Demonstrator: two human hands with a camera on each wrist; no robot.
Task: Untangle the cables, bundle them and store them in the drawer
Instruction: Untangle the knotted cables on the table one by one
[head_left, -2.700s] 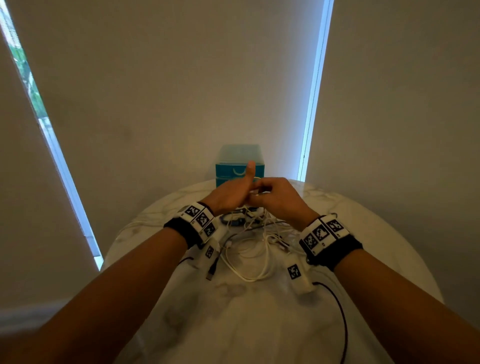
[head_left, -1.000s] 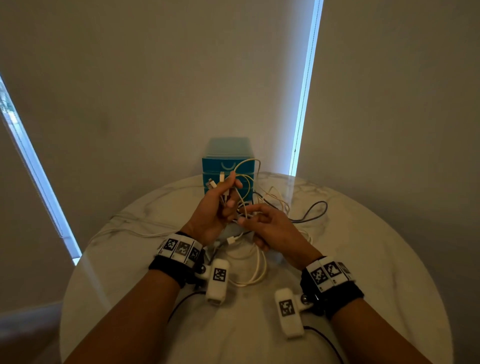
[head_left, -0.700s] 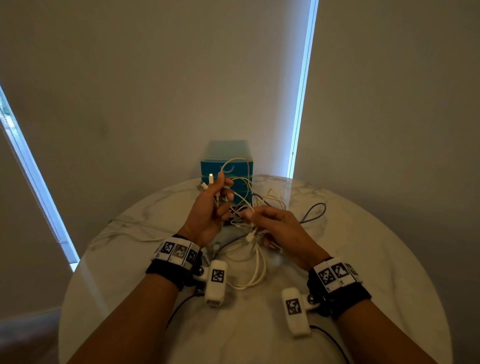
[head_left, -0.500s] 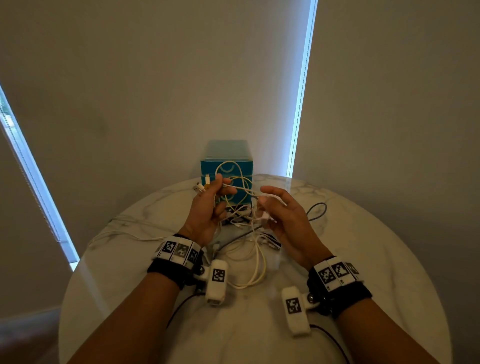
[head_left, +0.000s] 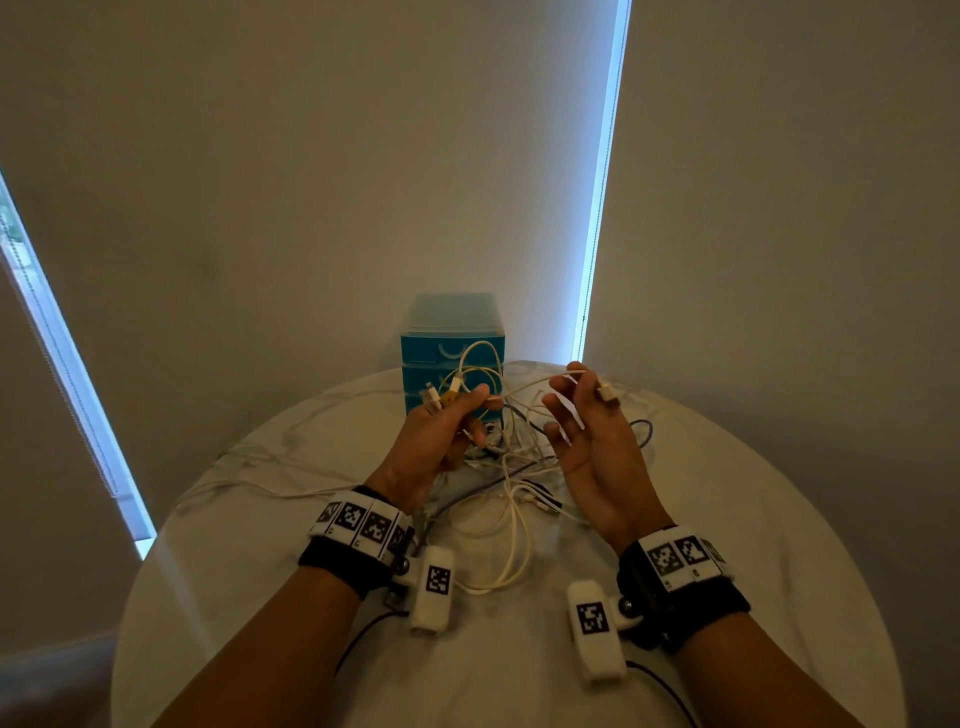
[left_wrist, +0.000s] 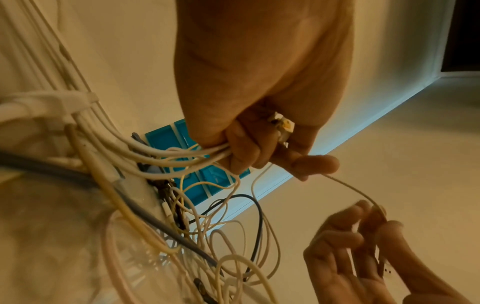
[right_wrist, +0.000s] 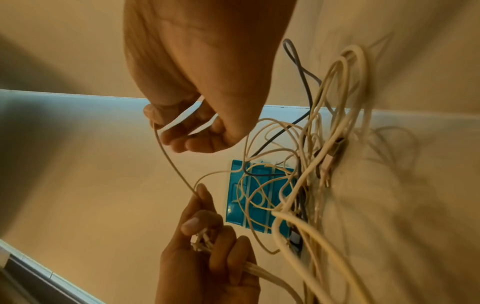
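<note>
A tangle of white cables (head_left: 511, 467) and a dark one lies mid-table. My left hand (head_left: 470, 415) is raised over it and grips a bunch of white cable ends (left_wrist: 182, 154), their plugs (head_left: 441, 397) sticking up past the knuckles. To its right, my right hand (head_left: 571, 400) pinches a single thin white cable (right_wrist: 171, 162) near its plug (head_left: 608, 393). This cable runs taut across to the left hand (right_wrist: 205, 242). The blue drawer unit (head_left: 431, 353) stands behind the hands at the table's far edge, its drawers closed.
The round marble table (head_left: 779, 519) ends close behind the drawer unit, against a pale wall. A loop of dark cable (head_left: 644, 431) lies right of the tangle. A long white cable (head_left: 249, 488) trails toward the left edge. White loops (head_left: 514, 561) reach toward me.
The hands, close together over the tangle a second ago, have drawn apart. My right hand has pulled one thin cable end up and to the right, away from the bunch in my left.
</note>
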